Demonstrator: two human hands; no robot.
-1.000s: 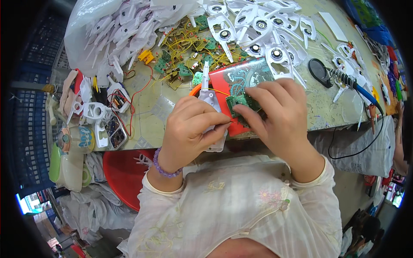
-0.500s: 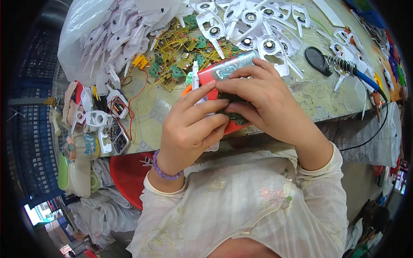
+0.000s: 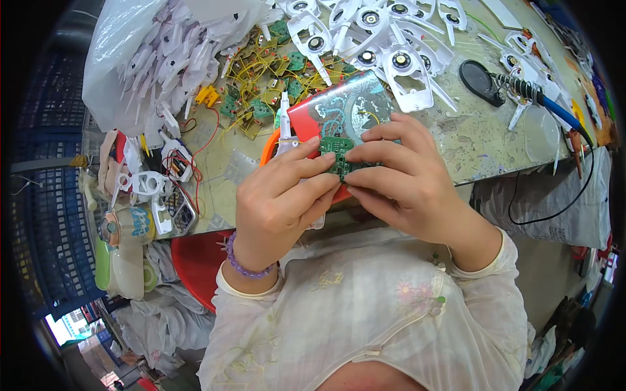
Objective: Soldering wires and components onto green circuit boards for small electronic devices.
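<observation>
A green circuit board (image 3: 336,151) is pinched by its edges between both hands, at the front edge of the bench. My left hand (image 3: 277,195) closes on its left side with the fingertips. My right hand (image 3: 407,176) grips its right side between thumb and fingers. Behind the board lies a red, blue-patterned flat piece (image 3: 339,107), partly hidden by my fingers. A white plastic housing (image 3: 285,120) stands up just beyond my left fingers, its lower part hidden. An orange rim (image 3: 268,146) shows beside it.
Green boards with yellow wires (image 3: 261,85) lie heaped at the back, beside a bag of white parts (image 3: 163,65). White housings (image 3: 401,62) are piled further right. A soldering iron (image 3: 561,117) rests at the right. A red stool (image 3: 195,267) stands below the bench edge.
The green board, mostly hidden before, now shows its face between my fingertips. My right hand has moved slightly down, and the view has shifted a little.
</observation>
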